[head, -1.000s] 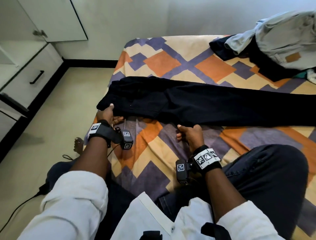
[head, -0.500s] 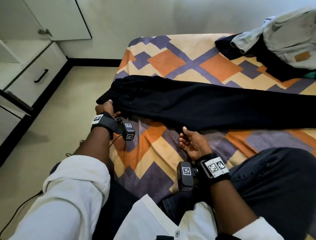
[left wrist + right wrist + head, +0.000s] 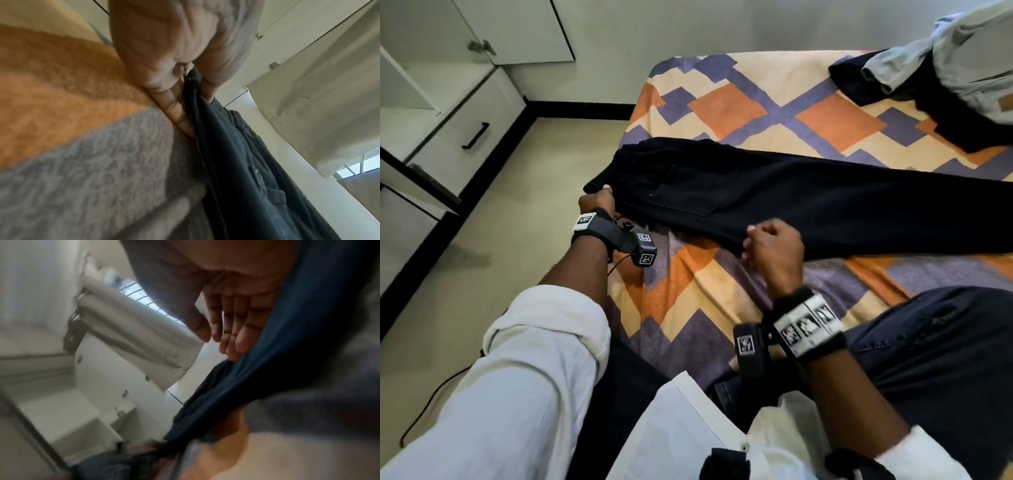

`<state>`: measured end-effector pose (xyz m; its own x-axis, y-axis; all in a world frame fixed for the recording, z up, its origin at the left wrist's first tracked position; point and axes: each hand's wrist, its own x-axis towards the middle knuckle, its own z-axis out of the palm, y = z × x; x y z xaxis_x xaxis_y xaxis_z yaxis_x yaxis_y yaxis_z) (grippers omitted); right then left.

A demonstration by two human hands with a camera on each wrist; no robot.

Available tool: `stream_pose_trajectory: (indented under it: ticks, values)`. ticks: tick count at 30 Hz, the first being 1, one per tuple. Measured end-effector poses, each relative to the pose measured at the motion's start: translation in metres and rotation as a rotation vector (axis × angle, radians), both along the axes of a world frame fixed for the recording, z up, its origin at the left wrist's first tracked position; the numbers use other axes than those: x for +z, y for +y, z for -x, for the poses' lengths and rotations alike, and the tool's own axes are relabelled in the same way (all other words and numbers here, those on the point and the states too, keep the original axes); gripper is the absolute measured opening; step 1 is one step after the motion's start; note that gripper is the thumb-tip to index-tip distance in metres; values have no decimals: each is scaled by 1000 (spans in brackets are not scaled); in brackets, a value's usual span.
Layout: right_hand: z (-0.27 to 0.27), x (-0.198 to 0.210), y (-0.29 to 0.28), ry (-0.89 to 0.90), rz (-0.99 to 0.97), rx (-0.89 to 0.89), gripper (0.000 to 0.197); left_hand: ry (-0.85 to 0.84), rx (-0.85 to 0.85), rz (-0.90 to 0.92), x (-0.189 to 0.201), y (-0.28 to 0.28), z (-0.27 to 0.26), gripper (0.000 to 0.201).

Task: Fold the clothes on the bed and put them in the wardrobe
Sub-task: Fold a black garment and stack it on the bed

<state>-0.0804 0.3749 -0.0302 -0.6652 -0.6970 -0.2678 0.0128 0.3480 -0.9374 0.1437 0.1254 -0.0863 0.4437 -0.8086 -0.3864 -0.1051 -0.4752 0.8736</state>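
Note:
Dark navy trousers [image 3: 808, 209] lie flat across the patterned bed sheet [image 3: 722, 109], waist end at the bed's left edge. My left hand [image 3: 597, 202] pinches the waistband corner; in the left wrist view the dark cloth [image 3: 236, 162] runs between thumb and fingers of that hand [image 3: 189, 78]. My right hand [image 3: 774, 246] is at the trousers' near edge, by the seat. In the blurred right wrist view its fingers [image 3: 230, 337] are stretched out with nothing between them and the thumb, and the lifted cloth [image 3: 277, 363] lies along their far side.
A pile of unfolded clothes [image 3: 945, 68], grey over dark, sits at the bed's far right corner. The white wardrobe [image 3: 431, 85] stands open to the left across the floor, above a drawer [image 3: 472, 137]. My knee in dark jeans [image 3: 928, 342] rests on the bed.
My right hand left the bare sheet, where it lay palm up, and moved up to the trousers' near edge. My left hand stays on the waistband corner.

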Motion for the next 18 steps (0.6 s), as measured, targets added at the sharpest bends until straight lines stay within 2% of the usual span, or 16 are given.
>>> stream_pose_trajectory:
  ticks: [2, 3, 5, 7, 9, 11, 13, 14, 16, 17, 18]
  values:
    - [-1, -1, -24, 475, -102, 242, 20, 29, -32, 4, 5, 1, -4, 32]
    - [-2, -8, -33, 646, -197, 401, 27, 15, -38, 5, 5, 0, -7, 35]
    - [-7, -23, -38, 928, -364, 631, 28, -70, -48, 2, 6, -2, -14, 43]
    - [-9, -32, -33, 1108, -396, 720, 25, -157, -61, -16, 7, -7, -19, 49]
    - [-6, -28, -27, 1115, -384, 731, 24, -234, -107, -52, 15, -8, -15, 57]
    - [0, -13, -32, 1057, -399, 733, 26, -405, -138, 0, 29, -6, -5, 62]
    - [7, 5, -45, 928, -339, 682, 31, -707, -202, 301, 44, -1, 13, 49]
    - [10, 14, -57, 882, -284, 640, 35, -833, -322, 485, 51, -1, 25, 38]
    - [20, 25, -86, 883, -221, 606, 27, -1007, -806, 692, 56, 1, 53, 21]
    - [27, 26, -104, 900, -225, 623, 19, -1066, -1054, 662, 57, 0, 66, 21]
    - [33, 24, -119, 915, -240, 666, 13, -1103, -1230, 556, 55, -4, 75, 28]
